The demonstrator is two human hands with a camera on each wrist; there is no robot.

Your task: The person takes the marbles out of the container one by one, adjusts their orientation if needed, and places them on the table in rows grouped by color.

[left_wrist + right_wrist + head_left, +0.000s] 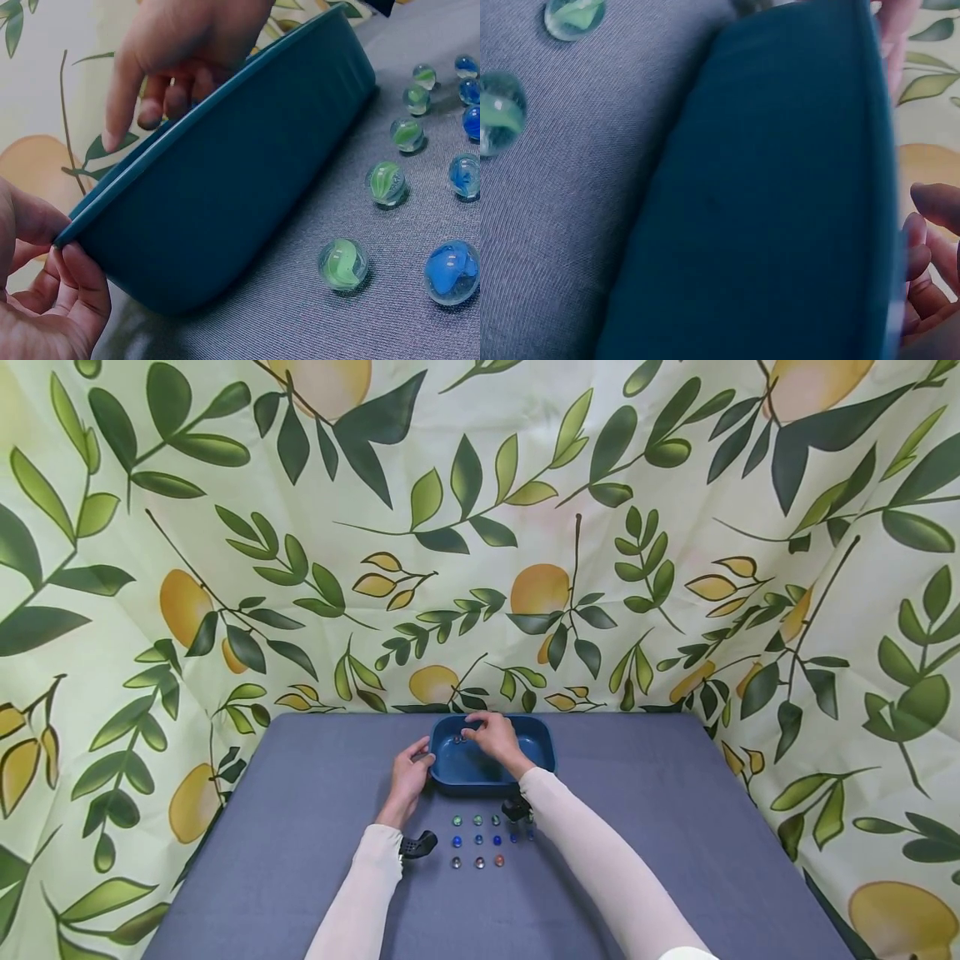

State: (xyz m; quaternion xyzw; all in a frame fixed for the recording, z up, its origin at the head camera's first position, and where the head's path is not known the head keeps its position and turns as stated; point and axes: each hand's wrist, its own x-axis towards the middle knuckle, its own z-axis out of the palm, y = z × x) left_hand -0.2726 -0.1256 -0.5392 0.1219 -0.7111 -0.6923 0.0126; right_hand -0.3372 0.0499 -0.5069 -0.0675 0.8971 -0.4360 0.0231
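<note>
A dark blue rectangular tub sits near the far edge of the table, with a few small dark marbles at its left inside. At the tub's left end, my left hand pinches the rim between thumb and fingers, clearest in the left wrist view. My right hand reaches over the tub from the right. Its index finger points down past the rim, the other fingers loosely bent, and no marble shows between them. In the right wrist view the tub wall covers what lies below these fingers.
In front of the tub lie rows of glass marbles: green-swirled ones nearest it, blue ones behind, then clear and reddish ones closer to me. My right forearm overlaps the right end of the rows. Leaf-patterned cloth hangs beyond the table.
</note>
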